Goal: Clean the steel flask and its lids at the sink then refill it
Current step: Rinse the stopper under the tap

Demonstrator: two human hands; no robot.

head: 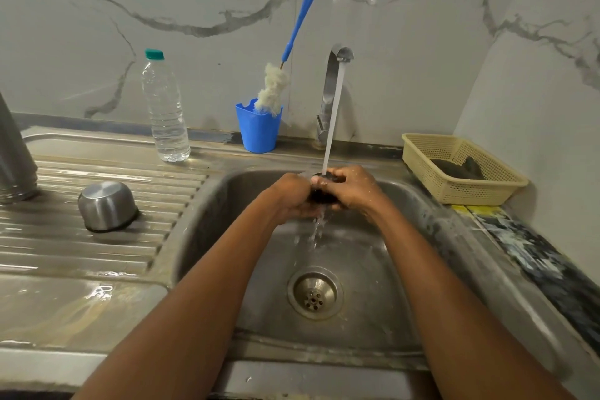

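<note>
Head camera looks down at the sink [373, 256]. Both hands meet over it, at 12 o'clock from the drain [315, 294]. The left hand [292, 196] and the right hand [355, 188] curl their fingers around a small black lid [321, 196], under water running from the tap [332, 84]. At 9 o'clock a steel cap [107, 206] sits mouth down on the draining board [81, 247]. The steel flask [13, 152] stands at the far edge. A yellow basket [422, 156] sits at 3 o'clock.

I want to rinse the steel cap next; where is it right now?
In the head view the steel cap sits mouth-down on the ribbed draining board, left of the sink and nearer than the water bottle.
</note>
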